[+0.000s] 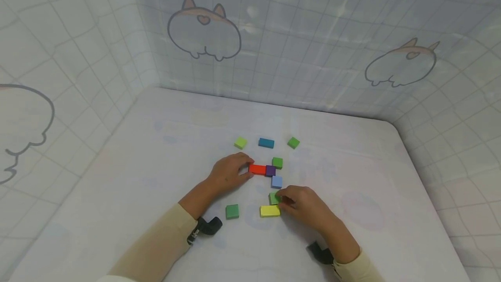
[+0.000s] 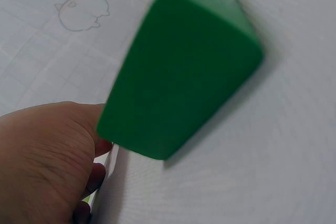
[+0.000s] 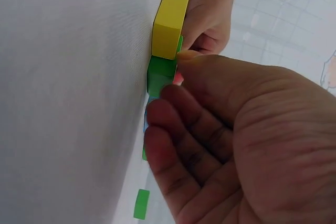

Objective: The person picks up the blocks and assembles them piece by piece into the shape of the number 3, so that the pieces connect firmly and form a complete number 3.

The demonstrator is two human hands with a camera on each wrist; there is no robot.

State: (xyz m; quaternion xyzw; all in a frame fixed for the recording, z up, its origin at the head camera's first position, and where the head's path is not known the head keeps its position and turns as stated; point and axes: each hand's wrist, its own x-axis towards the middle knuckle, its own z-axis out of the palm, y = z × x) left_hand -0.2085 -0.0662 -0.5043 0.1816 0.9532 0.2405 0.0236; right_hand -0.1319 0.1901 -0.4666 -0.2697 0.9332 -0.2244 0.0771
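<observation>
Alignment step apparently in hand: your left grip point(image 1: 230, 172) pinches red block point(image 1: 257, 169) against purple block point(image 1: 270, 171); your right grip point(image 1: 307, 207) pinches green block point(image 1: 273, 199) just beside yellow block point(image 1: 269, 211) on worktop point(image 1: 156, 142); next, likely square edges, release gently

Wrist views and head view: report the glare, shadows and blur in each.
Head view: soft, diffuse light, with pale glare streaks on the patterned backdrop; left wrist view: the large near green block looks soft-edged, with a faint shadow on the white surface beside it; right wrist view: that surface looks grey and dim, while the yellow block has fairly crisp edges.
</observation>
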